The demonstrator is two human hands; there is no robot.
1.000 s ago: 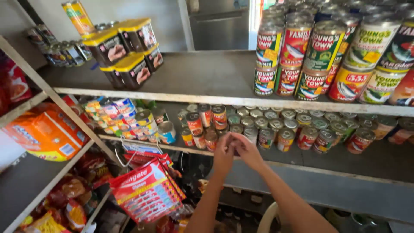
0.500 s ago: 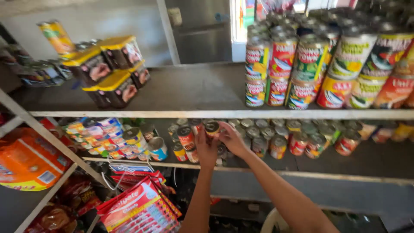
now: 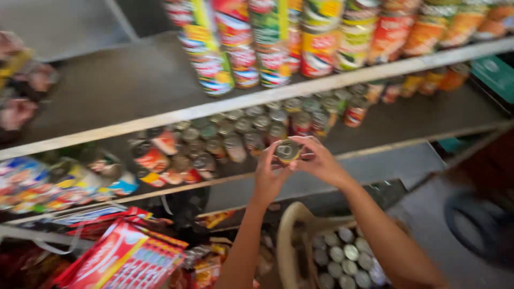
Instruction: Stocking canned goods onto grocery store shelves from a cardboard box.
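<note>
Metal can [image 3: 287,150] — both hands — shelved tins [image 3: 235,140] behind

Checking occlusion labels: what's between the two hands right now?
In the head view, a small can, its top facing the camera, is held between the left hand and right hand.

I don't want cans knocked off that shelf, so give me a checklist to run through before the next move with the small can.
1. Both hands on the small can: ok; left hand and right hand hold it between the fingertips.
2. Can upright: not ok; its metal end faces the camera.
3. Free space on the middle shelf: ok; a bare stretch lies to the right of the row of small cans.
4. Tall cans on the shelf above standing steady: cannot tell; the picture is blurred.
5. Basket below holds more cans: ok.
</note>
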